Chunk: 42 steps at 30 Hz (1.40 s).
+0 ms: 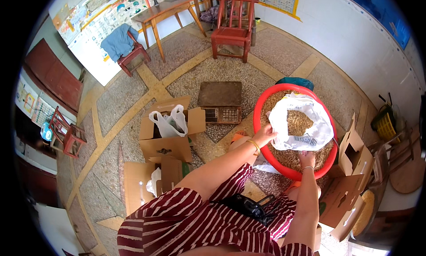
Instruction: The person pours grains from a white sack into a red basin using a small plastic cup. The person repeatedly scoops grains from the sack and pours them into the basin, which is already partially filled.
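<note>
A white plastic bag (279, 115) stands with its mouth spread wide over a large red-rimmed basin (258, 106) of brown grain (277, 96). Similar grain shows through the bag's opening. My left hand (265, 135) pinches the bag's edge at its near left side. Close by, my right hand (307, 159) is closed at the bag's near edge, low over the grain. Something small and pinkish shows at its fingertips, too small to name.
A scale (219, 94) with a keypad stands on the floor ahead. Open cardboard boxes (166, 148) lie to the left, one holding a white bag (171, 123); more boxes (341, 194) stand at the right. A red chair (232, 32) and a wooden table (166, 10) are farther off.
</note>
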Each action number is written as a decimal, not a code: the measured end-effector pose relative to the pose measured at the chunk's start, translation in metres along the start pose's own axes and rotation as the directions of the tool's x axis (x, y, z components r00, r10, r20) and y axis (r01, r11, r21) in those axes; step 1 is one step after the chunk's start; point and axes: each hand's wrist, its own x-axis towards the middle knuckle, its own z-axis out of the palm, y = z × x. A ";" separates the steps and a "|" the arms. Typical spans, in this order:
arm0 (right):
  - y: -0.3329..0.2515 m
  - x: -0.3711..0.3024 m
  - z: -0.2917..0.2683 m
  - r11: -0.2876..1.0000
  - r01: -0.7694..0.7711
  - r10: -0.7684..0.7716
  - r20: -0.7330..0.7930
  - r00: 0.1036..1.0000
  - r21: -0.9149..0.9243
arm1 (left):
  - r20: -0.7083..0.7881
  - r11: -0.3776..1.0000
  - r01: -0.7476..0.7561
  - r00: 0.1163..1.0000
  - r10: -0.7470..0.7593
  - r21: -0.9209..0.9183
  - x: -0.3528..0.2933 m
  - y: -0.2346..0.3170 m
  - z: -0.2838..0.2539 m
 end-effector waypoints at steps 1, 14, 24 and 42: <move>0.001 0.000 0.001 0.999 0.004 -0.006 0.038 0.999 0.038 | -0.019 0.998 0.029 0.999 -0.028 0.054 -0.003 0.003 -0.002; 0.029 -0.022 -0.034 0.202 -0.479 0.076 0.474 0.877 0.854 | 0.042 0.999 0.026 0.999 -0.025 -0.042 0.005 -0.003 -0.003; 0.029 -0.063 -0.082 0.190 -0.515 0.185 0.484 0.855 0.836 | 0.020 0.996 0.093 0.995 -0.093 0.015 0.007 -0.007 0.008; -0.047 -0.010 -0.102 0.950 0.254 -0.153 -0.439 0.885 0.182 | 0.058 0.981 0.136 0.988 -0.145 0.140 -0.008 0.021 0.020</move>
